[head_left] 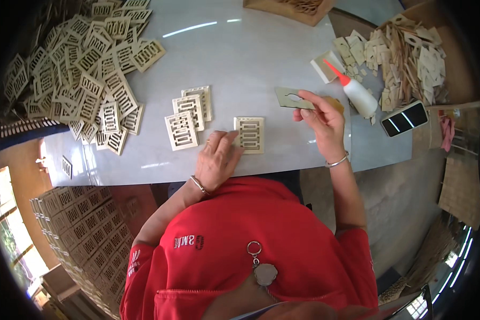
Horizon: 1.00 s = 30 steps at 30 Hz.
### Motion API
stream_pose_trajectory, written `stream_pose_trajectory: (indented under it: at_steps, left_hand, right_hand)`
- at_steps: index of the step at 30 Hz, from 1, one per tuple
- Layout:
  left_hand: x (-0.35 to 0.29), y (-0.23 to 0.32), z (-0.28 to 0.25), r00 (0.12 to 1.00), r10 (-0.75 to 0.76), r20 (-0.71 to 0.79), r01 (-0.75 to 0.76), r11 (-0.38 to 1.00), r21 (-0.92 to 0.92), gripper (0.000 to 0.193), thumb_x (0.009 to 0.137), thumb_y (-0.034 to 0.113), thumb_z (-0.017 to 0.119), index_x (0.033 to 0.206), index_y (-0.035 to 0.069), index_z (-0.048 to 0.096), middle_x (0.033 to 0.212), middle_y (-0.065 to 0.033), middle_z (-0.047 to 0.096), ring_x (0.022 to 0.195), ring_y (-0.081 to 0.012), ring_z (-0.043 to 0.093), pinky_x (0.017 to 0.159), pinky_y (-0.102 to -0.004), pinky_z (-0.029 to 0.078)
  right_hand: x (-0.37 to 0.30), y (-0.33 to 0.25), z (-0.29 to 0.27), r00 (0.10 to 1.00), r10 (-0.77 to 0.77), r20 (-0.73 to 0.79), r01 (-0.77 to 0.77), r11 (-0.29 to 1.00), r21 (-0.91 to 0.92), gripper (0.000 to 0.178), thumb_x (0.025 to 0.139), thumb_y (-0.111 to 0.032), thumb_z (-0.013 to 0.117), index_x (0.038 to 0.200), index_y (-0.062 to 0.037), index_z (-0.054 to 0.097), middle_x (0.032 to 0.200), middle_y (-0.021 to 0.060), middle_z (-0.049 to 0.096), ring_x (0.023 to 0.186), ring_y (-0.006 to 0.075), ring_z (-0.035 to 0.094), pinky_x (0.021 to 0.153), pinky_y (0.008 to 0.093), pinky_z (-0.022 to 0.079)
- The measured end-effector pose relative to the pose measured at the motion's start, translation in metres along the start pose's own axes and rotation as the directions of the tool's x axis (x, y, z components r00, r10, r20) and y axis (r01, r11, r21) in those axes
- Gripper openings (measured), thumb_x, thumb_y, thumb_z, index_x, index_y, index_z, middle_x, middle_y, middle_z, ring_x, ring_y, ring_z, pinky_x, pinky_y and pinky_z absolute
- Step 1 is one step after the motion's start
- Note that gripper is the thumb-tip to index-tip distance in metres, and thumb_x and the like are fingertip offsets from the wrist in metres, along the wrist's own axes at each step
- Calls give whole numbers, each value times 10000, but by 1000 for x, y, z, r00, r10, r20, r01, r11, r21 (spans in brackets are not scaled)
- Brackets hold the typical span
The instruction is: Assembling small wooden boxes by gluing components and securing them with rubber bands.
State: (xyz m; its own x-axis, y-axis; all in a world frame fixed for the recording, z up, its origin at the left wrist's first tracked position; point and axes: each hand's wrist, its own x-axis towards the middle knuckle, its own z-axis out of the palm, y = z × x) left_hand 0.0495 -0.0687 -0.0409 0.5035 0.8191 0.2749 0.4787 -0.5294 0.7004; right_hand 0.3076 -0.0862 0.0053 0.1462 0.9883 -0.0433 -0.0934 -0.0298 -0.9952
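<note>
A pale slotted wooden panel (pixel 249 135) lies flat on the grey table in front of me. My left hand (pixel 217 158) is at its left edge, with bent fingers and thumb touching it. Raised above the table to the right, my right hand (pixel 328 125) pinches a thin flat wooden piece (pixel 288 98) with a rounded hole in it. A few similar slotted panels (pixel 182 130) overlap in a small group left of the single one.
A large heap of slotted panels (pixel 90 69) covers the table's left. At right are a white glue bottle (pixel 360 97) with a red nozzle, a phone (pixel 405 118), a small white box (pixel 325 66) and loose wooden offcuts (pixel 410 58). Stacked panels (pixel 85 229) stand below the table at left.
</note>
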Motion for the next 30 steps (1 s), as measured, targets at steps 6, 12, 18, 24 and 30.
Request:
stream_pose_trajectory:
  at_steps: [6,12,18,24,30]
  left_hand:
    - [-5,1,-2,992,126,32,-127,991,45,384,730,72,710,1089,36,581,965,-112,562,819,-295,559,659,-374,492]
    - [-4,0,-2,988,153,31,-154,987,36,377,716,66,719,1068,30,588,972,-108,570,812,-284,556,672,-363,483]
    - [-2,-2,-5,981,193,26,-194,980,31,337,709,57,719,1026,23,609,968,-110,585,805,-282,558,688,-366,478]
    - [1,0,-6,988,155,-6,-155,987,-35,316,722,40,710,1020,19,607,958,-110,590,761,-264,569,658,-344,478]
    - [16,15,-9,962,-273,27,252,840,-481,184,797,34,685,959,4,602,833,-87,579,659,-142,539,570,-275,443]
  right_hand:
    - [2,14,18,993,65,95,-76,991,113,373,892,-66,601,1235,46,507,986,89,616,900,129,599,816,269,508]
    - [4,27,25,996,81,49,-86,991,105,390,867,-28,622,1231,44,503,1038,94,606,938,128,587,851,256,491]
    - [5,29,26,999,36,39,-40,994,102,370,854,7,614,1211,30,517,1049,83,603,936,106,578,835,230,487]
    - [4,31,28,998,-10,66,7,999,53,308,846,53,582,1148,17,534,1026,78,612,872,81,568,777,215,479]
    - [-9,36,50,999,-35,33,31,994,104,295,838,20,616,1083,-14,455,992,94,626,826,80,568,734,228,474]
